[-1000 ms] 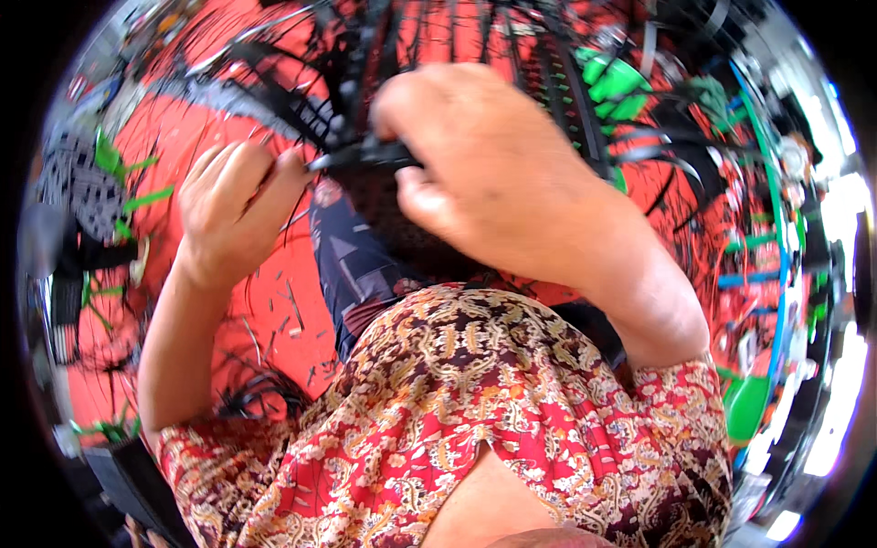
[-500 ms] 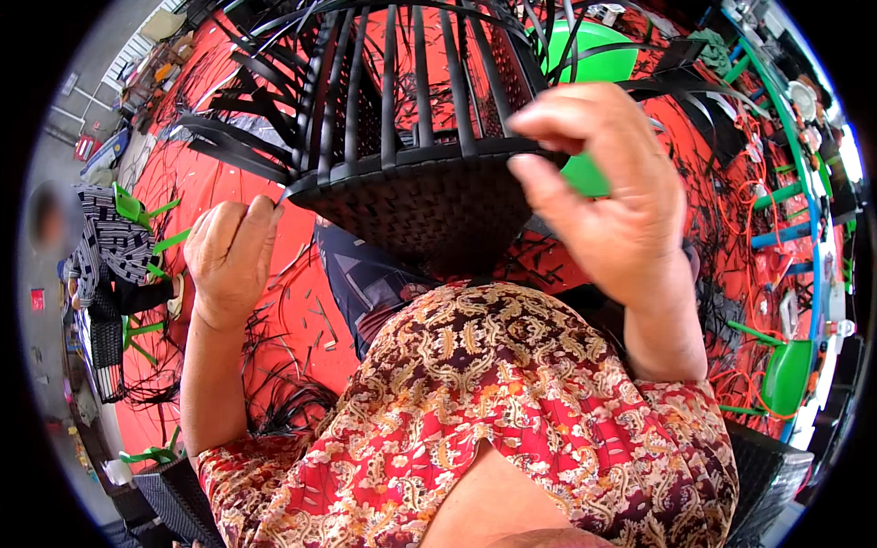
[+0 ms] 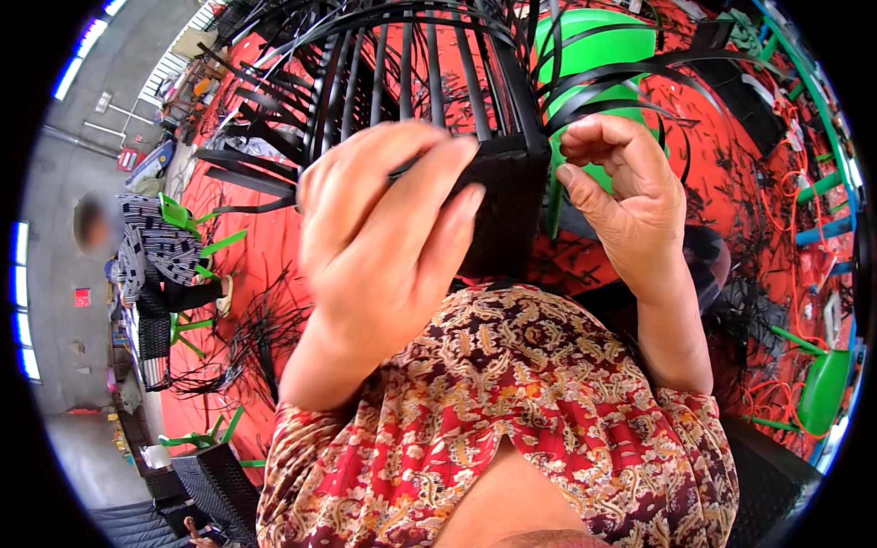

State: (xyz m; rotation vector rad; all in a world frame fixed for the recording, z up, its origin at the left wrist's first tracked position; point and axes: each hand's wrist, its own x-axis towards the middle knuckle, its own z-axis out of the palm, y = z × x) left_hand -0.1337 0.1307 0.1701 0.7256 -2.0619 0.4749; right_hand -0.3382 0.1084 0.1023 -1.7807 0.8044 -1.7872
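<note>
A black, partly woven piece [image 3: 507, 201] of flat plastic strips stands before me, with long bars on its upper side. Many loose strip ends [image 3: 251, 173] fan out from its left and right edges. My left hand [image 3: 370, 237] is over the piece's near side and covers part of it. Its thumb and forefinger are apart, with nothing visible between them. Just off the right corner is my right hand [image 3: 635, 201], fingers curled and thumb held away from them. Nothing shows in its grip, and a loose black strip [image 3: 630, 73] arches above it.
Strip offcuts litter the red floor covering [image 3: 265, 251]. A green plastic chair [image 3: 598, 46] stands behind the piece, and another green seat [image 3: 822, 393] is at the right. At the left a person [image 3: 160, 242] in patterned clothing sits near green legs. Orange cords [image 3: 776, 205] trail at the right.
My left hand has moved right, from beside the left corner to across the piece's near side. My right hand has lowered slightly. The piece has turned and shows its right corner.
</note>
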